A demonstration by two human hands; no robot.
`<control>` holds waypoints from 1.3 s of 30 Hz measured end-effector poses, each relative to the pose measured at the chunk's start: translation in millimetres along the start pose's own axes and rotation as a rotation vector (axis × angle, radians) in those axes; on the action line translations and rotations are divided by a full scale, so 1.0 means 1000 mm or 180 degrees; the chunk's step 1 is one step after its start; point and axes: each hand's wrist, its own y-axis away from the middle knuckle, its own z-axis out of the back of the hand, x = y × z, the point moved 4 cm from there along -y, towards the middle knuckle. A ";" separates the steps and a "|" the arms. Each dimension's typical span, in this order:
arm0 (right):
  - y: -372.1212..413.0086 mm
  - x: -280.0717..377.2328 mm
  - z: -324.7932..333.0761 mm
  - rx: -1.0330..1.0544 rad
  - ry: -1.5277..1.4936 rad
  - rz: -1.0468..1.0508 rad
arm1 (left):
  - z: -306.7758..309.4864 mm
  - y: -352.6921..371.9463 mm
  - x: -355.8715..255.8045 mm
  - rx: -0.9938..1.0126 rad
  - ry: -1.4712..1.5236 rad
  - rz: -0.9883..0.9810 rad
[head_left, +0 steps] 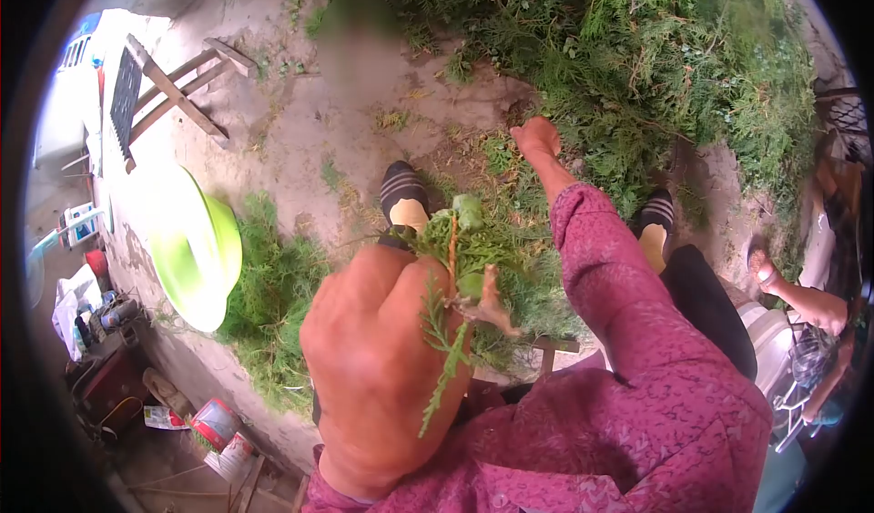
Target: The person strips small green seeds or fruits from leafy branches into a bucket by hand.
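Two lots of cut greenery noted, plus one bunch in hand. Far left, a wooden frame (173, 90) of rough slats lies on bare, dusty ground. Next to it is a basin (196, 249), round, smooth, lime-green plastic. A heap (273, 304) of feathery sprigs lies just beside the basin. Nearest the camera, the left hand (378, 367) is clenched tight round the bunch (460, 249) of flat, scaly, fern-like sprigs on brown woody stems, with one forked stub jutting right. Judgement: the grip serves best with stems parallel and cut ends level; the sprig hanging over the fingers looks liable to slip and wants tucking in. Further right, the right hand (535, 137), arm in a patterned magenta sleeve (628, 331), reaches to the near edge of the pile (637, 58), dense and bushy. Its fingers are curled; whether on anything cannot be told. Far right, another person's foot (769, 272)
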 end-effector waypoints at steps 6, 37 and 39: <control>0.047 -0.012 0.017 0.1568 -0.4465 -0.0155 | 0.014 -0.002 -0.003 -0.0530 0.0428 0.0307; 0.284 0.068 0.180 0.3585 -0.4050 0.2936 | 0.003 0.000 -0.008 0.0136 0.1892 0.0393; 0.283 0.066 0.180 0.3633 -0.4097 0.3167 | 0.010 0.000 -0.005 -0.0065 0.1441 0.0305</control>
